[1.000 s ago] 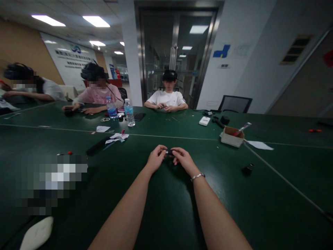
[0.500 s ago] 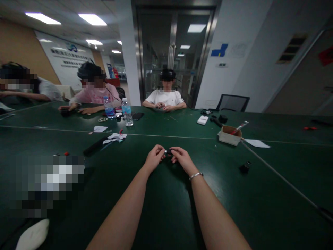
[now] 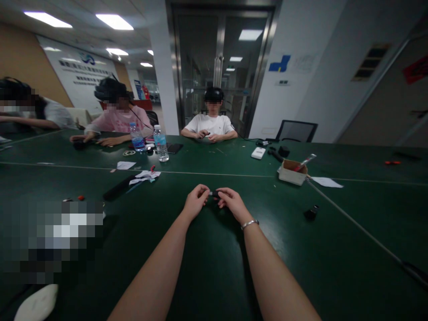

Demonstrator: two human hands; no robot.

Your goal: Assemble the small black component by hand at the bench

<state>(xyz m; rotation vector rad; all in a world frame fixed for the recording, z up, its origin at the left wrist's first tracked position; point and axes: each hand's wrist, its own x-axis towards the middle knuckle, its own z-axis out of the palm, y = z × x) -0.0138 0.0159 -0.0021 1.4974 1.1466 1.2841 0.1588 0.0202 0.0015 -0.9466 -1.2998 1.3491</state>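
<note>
A small black cylinder with a silver end (image 3: 215,194) is held level between my two hands, just above the green table (image 3: 210,267). My left hand (image 3: 195,203) is closed in a pinch at the silver end. At the black end, the thumb and fingers of my right hand (image 3: 233,203) are closed round the body, and a silver bracelet (image 3: 250,224) sits on that wrist. The fingers hide much of the cylinder, so its exact kind is not visible.
To the right lie a small black object (image 3: 311,212) and an open box (image 3: 291,176) holding a clear tool. Left are crumpled paper (image 3: 144,177), water bottles (image 3: 161,145) and a black rod-like thing (image 3: 118,187). Across the table sits a person in white (image 3: 214,127); others work left.
The view has shifted slightly to the right, so things sit a little further left. Both hands keep the same hold on the cylinder.
</note>
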